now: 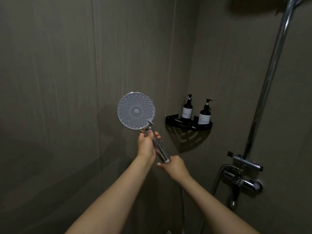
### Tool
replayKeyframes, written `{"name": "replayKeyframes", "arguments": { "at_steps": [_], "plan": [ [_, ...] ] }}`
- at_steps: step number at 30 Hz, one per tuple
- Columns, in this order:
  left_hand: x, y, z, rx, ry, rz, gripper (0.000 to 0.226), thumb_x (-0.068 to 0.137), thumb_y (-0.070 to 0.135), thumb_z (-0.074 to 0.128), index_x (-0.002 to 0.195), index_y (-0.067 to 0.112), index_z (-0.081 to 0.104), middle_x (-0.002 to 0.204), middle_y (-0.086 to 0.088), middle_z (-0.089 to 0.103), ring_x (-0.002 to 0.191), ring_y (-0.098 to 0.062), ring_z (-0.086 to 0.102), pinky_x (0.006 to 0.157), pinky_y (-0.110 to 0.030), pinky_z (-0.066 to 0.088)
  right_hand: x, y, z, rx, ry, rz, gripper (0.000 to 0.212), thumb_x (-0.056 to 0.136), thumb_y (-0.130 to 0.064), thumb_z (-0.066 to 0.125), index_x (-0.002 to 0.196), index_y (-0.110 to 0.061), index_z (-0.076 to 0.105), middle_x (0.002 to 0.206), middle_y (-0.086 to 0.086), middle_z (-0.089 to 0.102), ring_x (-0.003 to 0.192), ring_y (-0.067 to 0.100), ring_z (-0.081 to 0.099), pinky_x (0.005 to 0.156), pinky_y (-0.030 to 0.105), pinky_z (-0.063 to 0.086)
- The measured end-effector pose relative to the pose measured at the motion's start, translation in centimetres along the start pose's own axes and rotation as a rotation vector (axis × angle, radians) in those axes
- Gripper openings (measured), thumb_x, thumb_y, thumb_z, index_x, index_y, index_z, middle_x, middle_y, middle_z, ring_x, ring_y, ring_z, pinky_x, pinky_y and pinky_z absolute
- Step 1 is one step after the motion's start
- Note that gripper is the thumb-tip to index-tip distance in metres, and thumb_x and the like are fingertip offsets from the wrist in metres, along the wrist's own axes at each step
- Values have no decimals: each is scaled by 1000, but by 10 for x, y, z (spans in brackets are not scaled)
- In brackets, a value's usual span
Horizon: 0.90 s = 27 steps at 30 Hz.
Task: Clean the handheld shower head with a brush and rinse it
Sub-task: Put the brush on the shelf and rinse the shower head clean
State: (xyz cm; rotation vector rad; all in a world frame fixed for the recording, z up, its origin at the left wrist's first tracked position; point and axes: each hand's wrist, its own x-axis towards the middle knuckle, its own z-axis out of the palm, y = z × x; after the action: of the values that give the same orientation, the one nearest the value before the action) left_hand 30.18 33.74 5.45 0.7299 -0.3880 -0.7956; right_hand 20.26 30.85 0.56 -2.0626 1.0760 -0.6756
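While two bare forearms reach forward into a dim, grey-panelled shower stall, the right hand [173, 164] closes its grip around the lower end of a chrome handle, its fingers curled at the base where a hose would join, though the joint itself is hidden by the hand. Just beyond and up to the left, the left hand [146, 144] wraps the same handle near its top, fingertips showing round the far side. From these two grips the round chrome handheld shower head with a pale grey, nozzle-studded face [136, 112] rises up and to the left, held in mid-air, its long axis running on a diagonal from the right hand at the bottom to the disc at the top. The left hand is the nearer to the disc. That face is turned toward the camera, its rings of small nozzles and central hub plainly visible; a few bright flecks at the rim may be water. No brush is in view, so scrubbing appears not yet begun. Farther back, a black corner shelf [189, 125] carries two dark pump bottles with white labels [195, 112], and at right stand a chrome riser pipe [270, 76] and chrome mixer tap [244, 179].
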Motion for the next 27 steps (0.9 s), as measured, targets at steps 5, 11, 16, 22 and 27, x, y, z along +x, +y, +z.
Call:
{"name": "replayKeyframes", "arguments": {
  "at_steps": [5, 11, 16, 22, 27],
  "plan": [
    [2, 0, -2, -7, -145, -116, 21, 98, 4, 31, 83, 15, 43, 71, -4, 49, 46, -8, 53, 54, -24, 49, 2, 14, -16, 649, -662, 334, 34, 96, -29, 43, 65, -22, 32, 37, -11, 30, 26, -1, 22, 25, 10, 14],
    [4, -8, 4, 55, 64, 21, 19, 97, 6, 36, 83, 15, 45, 73, -4, 51, 63, -14, 51, 67, -28, 46, 1, 6, -1, -82, 82, 12, 24, 74, -32, 75, 68, -21, 56, 69, -2, 60, 63, 12, 57, 50, 19, 35],
    [-1, -10, 9, 53, 37, 7, 18, 97, 7, 38, 84, 15, 46, 73, -4, 50, 65, -14, 50, 69, -26, 45, 1, 4, 1, -138, 119, 72, 30, 79, -34, 70, 95, -9, 70, 89, 6, 71, 80, 17, 66, 60, 18, 39],
    [-1, -7, 6, 67, -48, -62, 14, 97, 6, 37, 91, 12, 48, 73, -4, 51, 61, -14, 52, 66, -27, 45, -4, 9, -12, 250, -282, 144, 29, 82, -24, 67, 61, -20, 48, 50, -6, 44, 42, 7, 40, 41, 17, 35],
    [-5, -7, 8, 93, -73, -48, 18, 98, 8, 37, 85, 15, 47, 73, -3, 51, 46, -4, 57, 64, -25, 45, -2, 16, -15, 385, -357, 184, 31, 83, -27, 67, 60, -21, 46, 37, -9, 42, 35, 4, 37, 35, 16, 30]
  ]
}}
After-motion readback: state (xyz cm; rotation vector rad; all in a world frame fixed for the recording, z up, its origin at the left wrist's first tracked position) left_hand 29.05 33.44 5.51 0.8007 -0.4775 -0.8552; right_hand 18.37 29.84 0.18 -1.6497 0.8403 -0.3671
